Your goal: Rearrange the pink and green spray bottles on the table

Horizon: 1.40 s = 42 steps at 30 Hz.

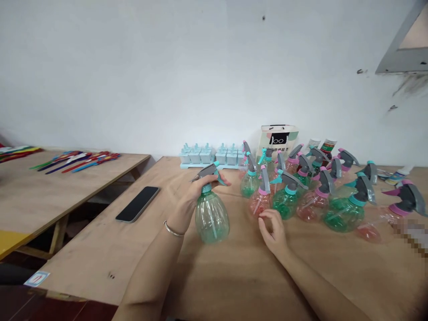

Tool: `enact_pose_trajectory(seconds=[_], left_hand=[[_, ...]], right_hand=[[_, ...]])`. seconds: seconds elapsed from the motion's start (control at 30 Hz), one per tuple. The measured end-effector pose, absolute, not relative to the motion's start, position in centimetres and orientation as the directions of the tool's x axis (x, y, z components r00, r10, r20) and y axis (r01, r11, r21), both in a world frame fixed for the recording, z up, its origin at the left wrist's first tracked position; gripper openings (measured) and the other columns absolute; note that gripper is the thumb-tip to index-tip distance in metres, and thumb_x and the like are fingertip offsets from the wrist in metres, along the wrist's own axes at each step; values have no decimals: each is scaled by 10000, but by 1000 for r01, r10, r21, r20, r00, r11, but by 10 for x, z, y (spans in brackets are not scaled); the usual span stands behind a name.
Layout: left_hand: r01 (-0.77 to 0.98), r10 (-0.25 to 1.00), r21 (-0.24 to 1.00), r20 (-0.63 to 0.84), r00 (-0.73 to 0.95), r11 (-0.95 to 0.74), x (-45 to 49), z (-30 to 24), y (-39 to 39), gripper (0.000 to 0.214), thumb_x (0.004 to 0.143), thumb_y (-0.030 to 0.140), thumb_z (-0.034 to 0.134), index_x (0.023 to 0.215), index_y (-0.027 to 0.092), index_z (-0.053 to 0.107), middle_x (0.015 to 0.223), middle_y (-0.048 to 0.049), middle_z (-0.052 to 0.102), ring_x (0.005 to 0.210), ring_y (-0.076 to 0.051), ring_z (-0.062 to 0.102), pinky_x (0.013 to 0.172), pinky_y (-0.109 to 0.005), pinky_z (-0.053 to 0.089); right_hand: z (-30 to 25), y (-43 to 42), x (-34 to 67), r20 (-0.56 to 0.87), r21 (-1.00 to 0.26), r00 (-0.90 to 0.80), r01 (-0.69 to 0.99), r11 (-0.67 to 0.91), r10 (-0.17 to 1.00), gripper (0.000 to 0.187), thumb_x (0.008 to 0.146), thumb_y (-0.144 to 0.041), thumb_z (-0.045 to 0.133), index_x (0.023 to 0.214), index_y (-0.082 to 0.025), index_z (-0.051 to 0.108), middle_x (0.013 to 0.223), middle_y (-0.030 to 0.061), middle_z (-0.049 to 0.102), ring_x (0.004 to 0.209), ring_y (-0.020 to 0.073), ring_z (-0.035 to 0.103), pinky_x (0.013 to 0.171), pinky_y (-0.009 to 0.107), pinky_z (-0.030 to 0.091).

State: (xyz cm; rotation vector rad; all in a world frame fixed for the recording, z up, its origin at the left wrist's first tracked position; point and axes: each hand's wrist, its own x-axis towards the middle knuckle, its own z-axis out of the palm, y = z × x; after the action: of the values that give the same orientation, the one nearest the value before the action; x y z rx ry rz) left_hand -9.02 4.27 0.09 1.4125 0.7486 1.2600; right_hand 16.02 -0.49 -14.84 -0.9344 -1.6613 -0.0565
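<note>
My left hand (pixel 199 186) is wrapped round the neck of a clear green spray bottle (pixel 212 219), just below its grey and teal trigger head. The bottle stands upright in my grip; whether its base touches the table I cannot tell. To the right, my right hand (pixel 274 229) is loosely curled with a gap between thumb and fingers and nothing visible in it. Its fingertips overlap the lower part of a pink spray bottle (pixel 259 200), and contact is unclear. Behind and right of that hand stand several more pink and green spray bottles, including a green one (pixel 285 204).
A black phone (pixel 137 204) lies on the wooden table (pixel 140 249) at left. Light-blue popsicle molds (pixel 207 156) and a paper bag (pixel 277 142) stand near the wall. Colourful flat strips (pixel 83 160) lie on another table, across a gap. Small bottles (pixel 329 146) stand behind the sprayers.
</note>
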Motion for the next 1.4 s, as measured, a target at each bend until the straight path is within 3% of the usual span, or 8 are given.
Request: enact_pose_trajectory(seconds=[0.07, 0.17, 0.3, 0.53, 0.7, 0.97, 1.2, 1.4], left_hand=[[-205, 909, 944, 309, 281, -257, -90, 2, 41, 198, 729, 358, 654, 737, 165, 693, 789, -80, 726, 974, -301, 706, 1028, -490, 507], [-221, 909, 935, 331, 254, -279, -89, 4, 40, 230, 731, 389, 643, 734, 165, 698, 779, -78, 717, 913, -290, 711, 994, -490, 528], [-112, 933, 961, 273, 234, -253, -85, 4, 38, 254, 743, 390, 641, 594, 185, 637, 609, -42, 642, 719, -224, 683, 957, -456, 541], [-201, 875, 928, 364, 320, -312, -76, 5, 34, 253, 717, 415, 686, 776, 170, 710, 815, -79, 727, 906, -258, 692, 948, -415, 542], [-67, 949, 958, 286, 137, -279, -73, 1, 35, 263, 745, 374, 621, 563, 185, 628, 634, -33, 643, 662, -164, 615, 782, -318, 551], [-273, 851, 922, 364, 379, -273, -76, 3, 39, 279, 744, 438, 663, 766, 163, 699, 834, -92, 717, 986, -279, 684, 996, -445, 500], [-43, 915, 963, 267, 301, -267, -70, 1, 28, 293, 782, 387, 600, 587, 173, 645, 631, -36, 656, 668, -158, 618, 735, -293, 508], [-149, 869, 953, 301, 392, -263, -59, 3, 24, 220, 741, 394, 670, 745, 179, 719, 811, -51, 735, 858, -208, 665, 893, -347, 505]], right_hand=[[-149, 0, 162, 886, -401, 91, 643, 652, 455, 225, 905, -240, 607, 1125, -229, 562, 1038, 96, 621, 1004, 252, 632, 861, 442, 558], [-152, 8, 162, 885, -431, 173, 656, 620, 432, 448, 882, -277, 643, 1286, -214, 459, 1227, 147, 538, 1189, 288, 568, 990, 528, 512], [-158, 20, 159, 836, -505, 166, 606, 614, 523, 611, 883, -320, 639, 1407, -205, 346, 1404, 183, 452, 1343, 306, 485, 1088, 560, 453], [-167, 32, 153, 726, -632, 192, 565, 530, 661, 800, 851, -447, 687, 1476, -149, 286, 1451, 226, 438, 1359, 339, 478, 1128, 565, 416], [-175, 37, 151, 688, -670, 210, 551, 497, 695, 832, 833, -513, 695, 1462, -143, 295, 1459, 234, 428, 1373, 345, 462, 1140, 563, 404], [-177, 27, 153, 626, -733, 208, 484, 477, 752, 825, 837, -539, 684, 1457, -146, 306, 1472, 236, 435, 1365, 336, 481, 1127, 524, 424], [-177, 22, 154, 628, -730, 173, 469, 497, 758, 815, 830, -540, 694, 1447, -155, 326, 1446, 217, 464, 1345, 330, 498, 1136, 546, 408], [-176, 20, 155, 610, -740, 141, 452, 497, 780, 809, 829, -524, 704, 1451, -169, 327, 1450, 210, 466, 1346, 332, 502, 1135, 551, 410]])
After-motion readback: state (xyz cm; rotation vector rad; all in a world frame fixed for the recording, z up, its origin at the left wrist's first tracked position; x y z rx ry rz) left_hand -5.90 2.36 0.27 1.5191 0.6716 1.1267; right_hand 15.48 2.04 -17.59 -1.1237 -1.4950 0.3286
